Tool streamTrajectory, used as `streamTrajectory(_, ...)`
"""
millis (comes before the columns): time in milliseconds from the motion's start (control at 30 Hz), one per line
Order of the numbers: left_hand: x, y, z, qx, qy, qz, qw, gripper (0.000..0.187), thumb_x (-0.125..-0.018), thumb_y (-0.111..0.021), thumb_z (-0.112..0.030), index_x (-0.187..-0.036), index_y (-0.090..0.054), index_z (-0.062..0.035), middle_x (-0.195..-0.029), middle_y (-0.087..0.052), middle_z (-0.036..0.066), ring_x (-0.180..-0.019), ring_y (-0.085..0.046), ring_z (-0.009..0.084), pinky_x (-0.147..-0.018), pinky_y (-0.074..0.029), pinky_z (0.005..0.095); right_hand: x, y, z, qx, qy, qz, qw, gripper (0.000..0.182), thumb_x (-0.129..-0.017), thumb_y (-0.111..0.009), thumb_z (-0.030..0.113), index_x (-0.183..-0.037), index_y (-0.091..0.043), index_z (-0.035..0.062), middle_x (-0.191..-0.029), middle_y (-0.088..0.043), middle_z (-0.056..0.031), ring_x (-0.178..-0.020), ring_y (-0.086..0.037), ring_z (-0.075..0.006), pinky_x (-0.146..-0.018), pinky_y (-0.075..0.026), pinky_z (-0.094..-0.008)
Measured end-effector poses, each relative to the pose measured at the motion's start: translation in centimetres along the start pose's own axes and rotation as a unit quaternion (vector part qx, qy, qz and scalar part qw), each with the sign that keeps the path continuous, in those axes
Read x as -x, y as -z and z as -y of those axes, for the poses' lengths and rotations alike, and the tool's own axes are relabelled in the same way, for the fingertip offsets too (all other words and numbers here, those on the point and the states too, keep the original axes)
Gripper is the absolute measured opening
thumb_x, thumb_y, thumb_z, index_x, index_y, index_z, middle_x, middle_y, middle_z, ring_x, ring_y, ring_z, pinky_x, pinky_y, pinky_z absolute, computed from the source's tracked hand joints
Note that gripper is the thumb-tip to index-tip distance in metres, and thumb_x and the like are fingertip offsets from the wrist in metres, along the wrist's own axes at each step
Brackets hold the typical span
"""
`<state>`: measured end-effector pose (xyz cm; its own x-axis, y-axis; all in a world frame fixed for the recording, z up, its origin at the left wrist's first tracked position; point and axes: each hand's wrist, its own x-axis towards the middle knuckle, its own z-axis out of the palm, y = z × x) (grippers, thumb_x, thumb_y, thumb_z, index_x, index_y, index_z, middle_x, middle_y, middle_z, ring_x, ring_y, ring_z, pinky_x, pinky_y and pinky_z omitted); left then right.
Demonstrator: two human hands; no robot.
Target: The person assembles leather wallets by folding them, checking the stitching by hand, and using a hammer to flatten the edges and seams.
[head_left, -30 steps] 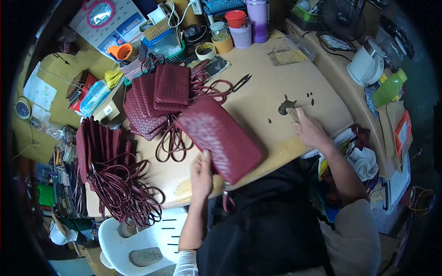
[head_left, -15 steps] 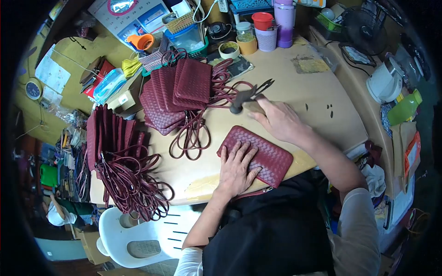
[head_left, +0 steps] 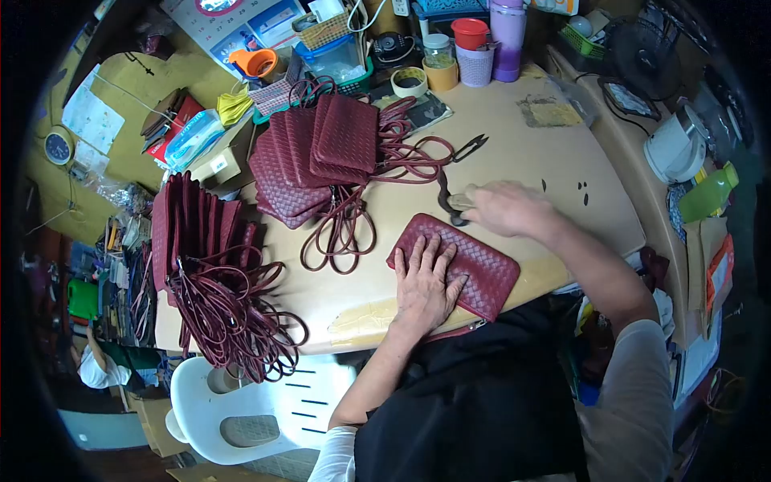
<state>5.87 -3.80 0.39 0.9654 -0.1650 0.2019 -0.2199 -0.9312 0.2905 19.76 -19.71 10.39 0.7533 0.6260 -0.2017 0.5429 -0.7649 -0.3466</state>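
Note:
A dark red woven wallet (head_left: 484, 269) lies at the table's near edge, its zipper side toward my body. My left hand (head_left: 430, 285) rests flat on its left part, fingers spread. Just beyond the wallet, my right hand (head_left: 507, 209) is smeared by motion, with its fingers around the handle of a hammer (head_left: 446, 197). The dark hammer head is low over the table, close to the wallet's far edge. Past it is a dark pointed tool (head_left: 471, 148), like pliers. A pile of similar wallets (head_left: 344, 140) with wrist straps lies to the left.
More wallets (head_left: 189, 233) stand in a row at the table's left end, their straps (head_left: 241, 321) hanging over the edge. A tape roll (head_left: 409, 82), jars and a purple bottle (head_left: 507, 40) line the back. Below the left edge is a white chair (head_left: 265, 410). Another person (head_left: 100, 369) is far left.
My right hand has brought the hammer down and nearer to the wallet, and its head has turned. My left hand stays flat on the wallet. The view has shifted slightly.

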Motion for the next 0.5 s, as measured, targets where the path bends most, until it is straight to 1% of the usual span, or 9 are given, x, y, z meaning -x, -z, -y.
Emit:
streamTrajectory(67,0.0,0.0,0.0,0.001,0.000,-0.003,1.000,0.055,-0.088,-0.058,-0.041,-0.135,-0.049,-0.0128,-0.143,-0.041,0.014,-0.136,-0.031,0.0335,-0.113,-0.012,0.0558,1.2,0.6,0.3,0.035,-0.030,0.040,0.998,0.042,-0.093,-0.054,0.034,-0.111,-0.052,-0.0035,-0.099,-0.063,-0.0280,-0.096,-0.060,-0.0440,-0.085,-0.046,-0.0505)
streamTrajectory(133,-0.1,0.0,-0.1,0.008,0.000,-0.007,1.000,0.055,-0.088,-0.058,-0.040,-0.134,-0.049,-0.0126,-0.143,-0.041,0.014,-0.136,-0.031,0.0336,-0.113,-0.013,0.0558,2.5,-1.3,-0.1,-0.105,-0.080,-0.110,0.985,0.041,-0.092,-0.057,0.034,-0.110,-0.055,-0.0028,-0.104,-0.063,-0.0269,-0.100,-0.060,-0.0423,-0.088,-0.046,-0.0492)
streamTrajectory(167,0.0,0.1,-0.1,0.011,0.003,-0.011,1.000,0.055,-0.088,-0.058,-0.040,-0.134,-0.049,-0.0124,-0.142,-0.041,0.014,-0.136,-0.031,0.0338,-0.113,-0.013,0.0557,3.5,-1.7,-0.4,-0.106,-0.086,-0.108,0.985,0.041,-0.092,-0.057,0.034,-0.110,-0.055,-0.0028,-0.104,-0.063,-0.0269,-0.100,-0.060,-0.0423,-0.088,-0.046,-0.0492)
streamTrajectory(233,0.0,0.1,-0.2,0.010,-0.002,-0.015,1.000,0.054,-0.088,-0.059,-0.039,-0.133,-0.050,-0.0117,-0.142,-0.042,0.015,-0.136,-0.032,0.0340,-0.113,-0.013,0.0556,5.4,-1.9,-1.5,-0.040,-0.068,0.005,0.997,0.039,-0.092,-0.056,0.033,-0.109,-0.053,-0.0023,-0.099,-0.063,-0.0273,-0.096,-0.060,-0.0441,-0.085,-0.046,-0.0507)
streamTrajectory(300,0.0,0.2,-0.3,0.001,-0.002,-0.013,1.000,0.053,-0.088,-0.058,-0.038,-0.133,-0.050,-0.0113,-0.141,-0.042,0.015,-0.135,-0.032,0.0342,-0.113,-0.013,0.0555,7.1,-0.3,-2.1,-0.009,-0.058,0.020,0.998,0.039,-0.093,-0.055,0.033,-0.110,-0.051,-0.0022,-0.096,-0.063,-0.0274,-0.093,-0.059,-0.0455,-0.082,-0.046,-0.0523)
streamTrajectory(367,0.0,0.2,-0.3,0.006,-0.004,-0.011,1.000,0.052,-0.088,-0.058,-0.037,-0.133,-0.050,-0.0111,-0.141,-0.042,0.015,-0.135,-0.033,0.0342,-0.113,-0.013,0.0557,9.0,0.1,-1.7,-0.094,-0.092,-0.110,0.985,0.040,-0.093,-0.054,0.034,-0.111,-0.052,-0.0018,-0.098,-0.063,-0.0268,-0.096,-0.059,-0.0442,-0.085,-0.046,-0.0502)
streamTrajectory(400,0.1,0.2,-0.3,0.009,-0.002,-0.013,1.000,0.052,-0.088,-0.058,-0.037,-0.133,-0.050,-0.0108,-0.141,-0.042,0.015,-0.135,-0.033,0.0343,-0.113,-0.013,0.0560,9.5,-2.0,-2.4,-0.149,-0.115,-0.176,0.966,0.039,-0.093,-0.055,0.035,-0.110,-0.052,-0.0006,-0.100,-0.063,-0.0254,-0.098,-0.059,-0.0440,-0.086,-0.045,-0.0495)
streamTrajectory(433,0.2,0.3,-0.4,0.010,-0.003,-0.011,1.000,0.052,-0.088,-0.058,-0.037,-0.133,-0.050,-0.0108,-0.141,-0.042,0.015,-0.135,-0.033,0.0343,-0.113,-0.013,0.0560,10.3,-3.2,-3.2,-0.150,-0.118,-0.175,0.966,0.039,-0.093,-0.055,0.035,-0.110,-0.052,-0.0006,-0.100,-0.063,-0.0254,-0.098,-0.059,-0.0440,-0.086,-0.045,-0.0495)
streamTrajectory(500,0.1,0.3,-0.4,0.005,-0.006,-0.016,1.000,0.052,-0.088,-0.058,-0.036,-0.132,-0.050,-0.0102,-0.141,-0.043,0.016,-0.135,-0.033,0.0348,-0.113,-0.013,0.0564,11.4,-3.5,-3.8,-0.039,-0.097,-0.035,0.994,0.037,-0.094,-0.053,0.033,-0.109,-0.050,-0.0010,-0.092,-0.063,-0.0271,-0.092,-0.058,-0.0478,-0.079,-0.044,-0.0518)
